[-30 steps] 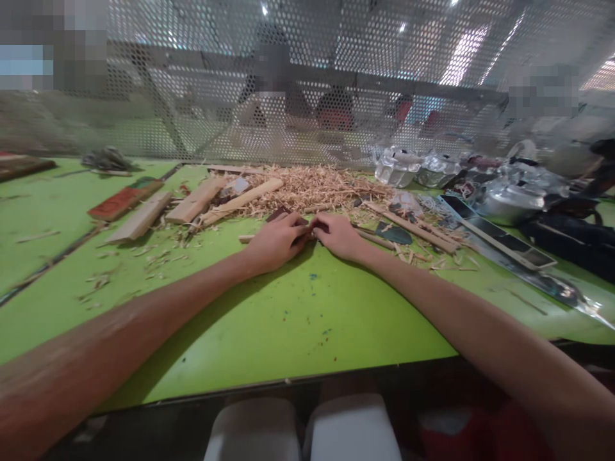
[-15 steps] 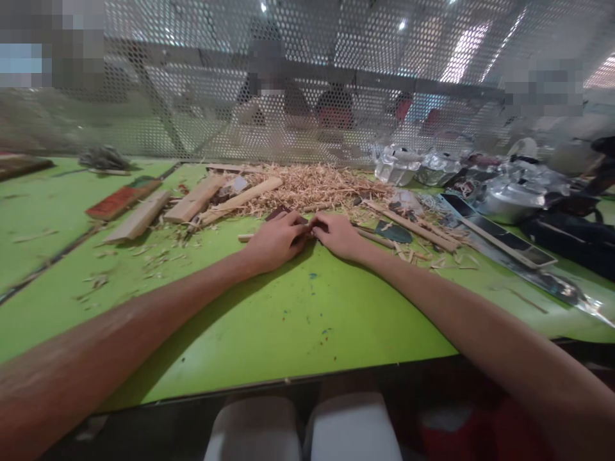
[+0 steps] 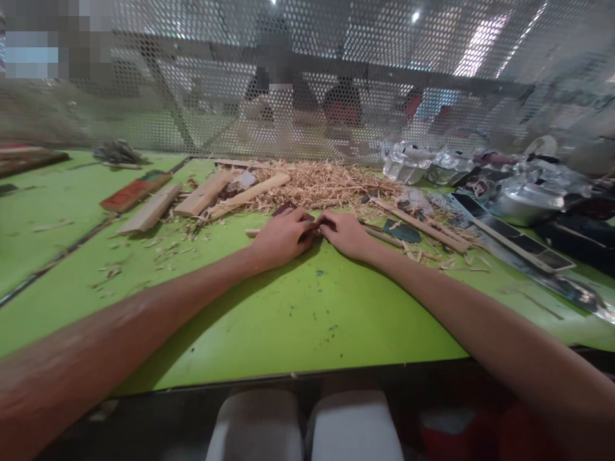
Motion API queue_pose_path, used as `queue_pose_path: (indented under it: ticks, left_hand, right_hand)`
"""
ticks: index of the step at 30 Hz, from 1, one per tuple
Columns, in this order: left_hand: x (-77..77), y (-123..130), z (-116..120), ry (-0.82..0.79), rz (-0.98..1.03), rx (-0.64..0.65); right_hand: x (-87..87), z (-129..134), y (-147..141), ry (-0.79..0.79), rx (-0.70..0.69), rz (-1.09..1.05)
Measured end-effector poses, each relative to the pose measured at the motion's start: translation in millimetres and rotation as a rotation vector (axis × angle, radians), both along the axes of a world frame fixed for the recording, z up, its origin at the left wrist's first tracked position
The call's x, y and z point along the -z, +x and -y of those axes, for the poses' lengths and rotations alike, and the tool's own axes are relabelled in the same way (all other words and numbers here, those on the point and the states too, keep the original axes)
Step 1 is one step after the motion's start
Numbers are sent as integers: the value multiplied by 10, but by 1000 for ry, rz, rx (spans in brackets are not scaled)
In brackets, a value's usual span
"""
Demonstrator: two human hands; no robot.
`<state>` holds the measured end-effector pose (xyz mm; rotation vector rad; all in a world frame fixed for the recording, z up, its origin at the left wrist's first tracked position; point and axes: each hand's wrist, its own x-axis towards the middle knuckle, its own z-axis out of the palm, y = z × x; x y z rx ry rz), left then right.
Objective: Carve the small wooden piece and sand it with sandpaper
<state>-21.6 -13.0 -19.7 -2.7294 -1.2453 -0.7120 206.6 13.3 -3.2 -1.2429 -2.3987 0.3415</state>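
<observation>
My left hand (image 3: 283,239) rests low over the table with its fingers curled and closed. Its fingertips meet those of my right hand (image 3: 344,234), also closed in a pinch, over a small dark reddish-brown piece. A dark reddish-brown sheet, sandpaper-like (image 3: 284,209), peeks out beyond my left knuckles; whether it is the same piece is hidden. A thin wooden stick (image 3: 252,233) shows left of my left hand. Another stick (image 3: 384,237) lies beyond my right hand, beside a dark green flat piece (image 3: 402,230).
Curly wood shavings (image 3: 331,178) heap up before a perforated metal screen (image 3: 216,96). Wooden blocks (image 3: 150,210) and a red-orange block (image 3: 134,193) lie left on the green table (image 3: 269,333). Silvery kettles (image 3: 528,198) and a long panelled strip (image 3: 514,232) are at right. People sit beyond.
The whole view has shifted slightly, so the table's contents sit a little further right. My hands stay together at the same place, with barely any finger movement.
</observation>
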Motion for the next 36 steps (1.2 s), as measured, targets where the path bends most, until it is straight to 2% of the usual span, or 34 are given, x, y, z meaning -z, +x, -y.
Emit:
queue_pose_path:
  ticks: [28, 36]
  left_hand:
    - [-8, -25, -25, -43, 12, 33]
    - [-76, -19, 5, -60, -17, 30]
  right_hand:
    - [-9, 8, 27, -15, -4, -22]
    - [-25, -14, 58, -18, -18, -46]
